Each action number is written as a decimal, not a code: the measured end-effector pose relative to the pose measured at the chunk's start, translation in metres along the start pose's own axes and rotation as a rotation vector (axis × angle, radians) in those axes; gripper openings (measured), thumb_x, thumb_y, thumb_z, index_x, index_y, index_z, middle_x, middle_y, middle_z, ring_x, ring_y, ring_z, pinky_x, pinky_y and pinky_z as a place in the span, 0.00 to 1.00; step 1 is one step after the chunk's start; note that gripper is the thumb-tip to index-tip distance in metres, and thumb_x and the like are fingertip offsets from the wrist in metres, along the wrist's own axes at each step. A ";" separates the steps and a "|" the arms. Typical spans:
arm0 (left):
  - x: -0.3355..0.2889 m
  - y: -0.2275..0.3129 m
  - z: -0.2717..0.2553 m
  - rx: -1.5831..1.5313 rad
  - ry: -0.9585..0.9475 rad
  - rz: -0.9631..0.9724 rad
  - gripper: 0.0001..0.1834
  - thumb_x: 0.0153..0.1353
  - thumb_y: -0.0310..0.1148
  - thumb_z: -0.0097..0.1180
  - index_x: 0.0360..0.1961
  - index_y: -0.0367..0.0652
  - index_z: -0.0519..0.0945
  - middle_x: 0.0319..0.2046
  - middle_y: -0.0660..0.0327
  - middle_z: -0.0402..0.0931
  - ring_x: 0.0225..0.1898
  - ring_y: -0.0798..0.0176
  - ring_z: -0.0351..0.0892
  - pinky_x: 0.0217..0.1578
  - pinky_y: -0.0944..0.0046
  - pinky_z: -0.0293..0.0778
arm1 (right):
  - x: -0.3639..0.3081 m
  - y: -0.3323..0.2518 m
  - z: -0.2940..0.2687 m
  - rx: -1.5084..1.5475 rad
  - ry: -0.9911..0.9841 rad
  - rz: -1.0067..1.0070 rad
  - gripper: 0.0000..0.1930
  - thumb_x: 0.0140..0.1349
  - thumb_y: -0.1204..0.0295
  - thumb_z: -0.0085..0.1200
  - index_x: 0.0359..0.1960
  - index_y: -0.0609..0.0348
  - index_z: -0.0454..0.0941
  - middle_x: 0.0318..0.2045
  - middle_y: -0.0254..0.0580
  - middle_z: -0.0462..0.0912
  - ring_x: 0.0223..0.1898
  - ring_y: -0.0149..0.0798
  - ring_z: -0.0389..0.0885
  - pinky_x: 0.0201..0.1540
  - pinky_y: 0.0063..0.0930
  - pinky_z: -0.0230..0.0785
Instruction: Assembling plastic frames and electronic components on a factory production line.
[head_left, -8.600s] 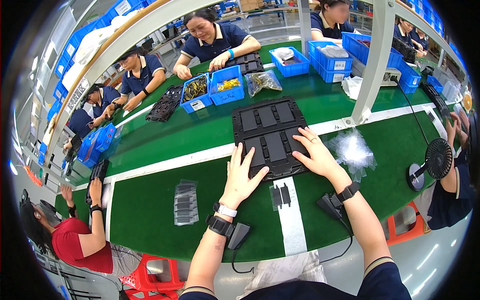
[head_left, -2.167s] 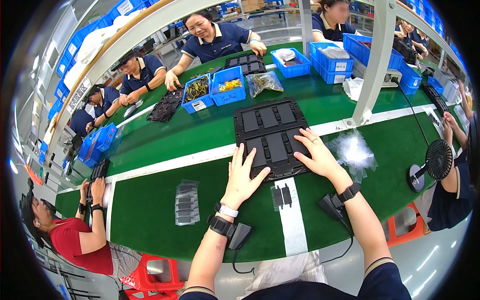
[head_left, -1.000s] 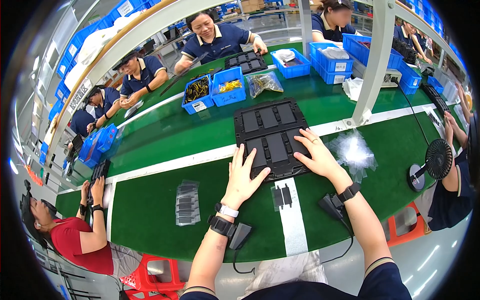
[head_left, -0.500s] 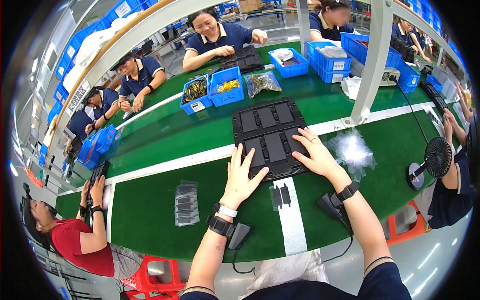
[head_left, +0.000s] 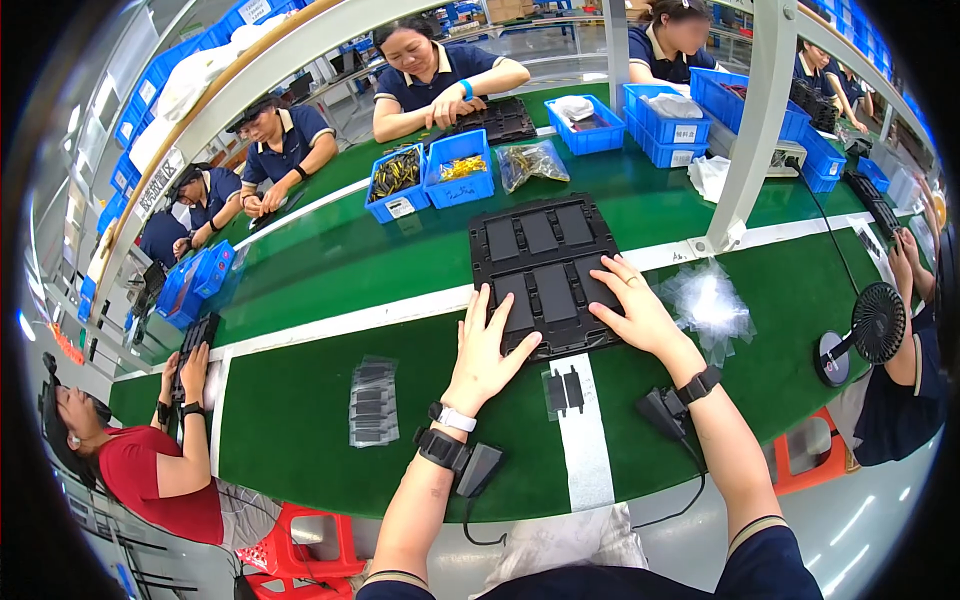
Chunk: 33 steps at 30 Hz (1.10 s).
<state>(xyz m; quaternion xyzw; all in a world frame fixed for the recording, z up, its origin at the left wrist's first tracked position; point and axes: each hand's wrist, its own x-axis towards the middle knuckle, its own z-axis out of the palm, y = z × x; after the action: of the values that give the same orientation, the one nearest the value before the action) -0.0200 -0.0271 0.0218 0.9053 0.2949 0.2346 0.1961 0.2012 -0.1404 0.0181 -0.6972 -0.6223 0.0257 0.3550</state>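
Observation:
A black molded tray (head_left: 488, 270) lies on the green tabletop in front of me, with several flat dark rectangular pieces (head_left: 541, 231) in its pockets. My left hand (head_left: 482, 355) rests at its lower left edge, fingers spread. On the right side my right hand (head_left: 640, 312) lies with fingers apart on the tray's edge. Neither hand grips anything. Just below the tray, a small clear film with two black strips (head_left: 565, 391) sits on the white line. Left of my left hand is an overlapping row of clear films with dark strips (head_left: 374, 402).
Loose clear films (head_left: 708, 305) are heaped right of my right hand. A black fan (head_left: 878, 322) stands at the far right. Beyond the tray are blue bins (head_left: 458, 172), a plastic bag of parts (head_left: 530, 165) and a white post (head_left: 745, 150). Co-workers sit around the table.
My hands stay spread on the tray, nearly unmoved. The view has shifted slightly. The co-worker across the table has brought one arm inward and lowered their head.

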 end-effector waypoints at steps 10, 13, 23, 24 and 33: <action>-0.004 -0.001 0.003 0.006 0.016 0.007 0.35 0.53 0.50 0.56 0.59 0.42 0.64 0.63 0.40 0.45 0.66 0.41 0.43 0.62 0.49 0.46 | -0.003 0.001 0.000 0.008 -0.005 -0.029 0.24 0.56 0.62 0.53 0.53 0.61 0.68 0.59 0.55 0.61 0.64 0.54 0.52 0.64 0.40 0.48; -0.004 -0.001 0.003 0.008 0.004 -0.010 0.36 0.54 0.51 0.55 0.59 0.43 0.64 0.64 0.41 0.45 0.66 0.41 0.42 0.62 0.48 0.45 | -0.002 -0.003 -0.004 0.007 -0.009 -0.001 0.24 0.56 0.63 0.53 0.53 0.61 0.68 0.59 0.55 0.60 0.64 0.54 0.52 0.64 0.40 0.48; -0.002 -0.002 0.004 0.006 0.005 -0.006 0.36 0.54 0.52 0.55 0.59 0.43 0.64 0.64 0.41 0.45 0.66 0.41 0.41 0.62 0.47 0.44 | -0.002 -0.003 -0.004 -0.001 -0.013 -0.008 0.24 0.56 0.64 0.54 0.53 0.60 0.68 0.59 0.55 0.60 0.64 0.54 0.52 0.64 0.40 0.48; -0.002 -0.004 0.005 0.001 0.010 0.004 0.36 0.54 0.52 0.55 0.59 0.43 0.64 0.64 0.41 0.45 0.66 0.41 0.41 0.62 0.47 0.44 | -0.001 -0.003 -0.003 -0.002 -0.013 -0.007 0.24 0.56 0.64 0.54 0.53 0.61 0.68 0.59 0.55 0.60 0.64 0.54 0.52 0.64 0.40 0.48; -0.003 -0.001 0.005 -0.012 -0.003 -0.016 0.37 0.54 0.53 0.54 0.60 0.43 0.63 0.63 0.40 0.45 0.67 0.42 0.39 0.62 0.45 0.42 | -0.003 -0.002 -0.004 0.001 -0.012 -0.004 0.24 0.56 0.64 0.53 0.53 0.61 0.67 0.59 0.55 0.60 0.64 0.54 0.51 0.64 0.40 0.48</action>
<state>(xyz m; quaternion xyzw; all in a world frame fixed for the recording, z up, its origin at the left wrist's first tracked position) -0.0199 -0.0298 0.0162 0.9021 0.3004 0.2332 0.2039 0.2011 -0.1448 0.0214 -0.6958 -0.6257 0.0296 0.3514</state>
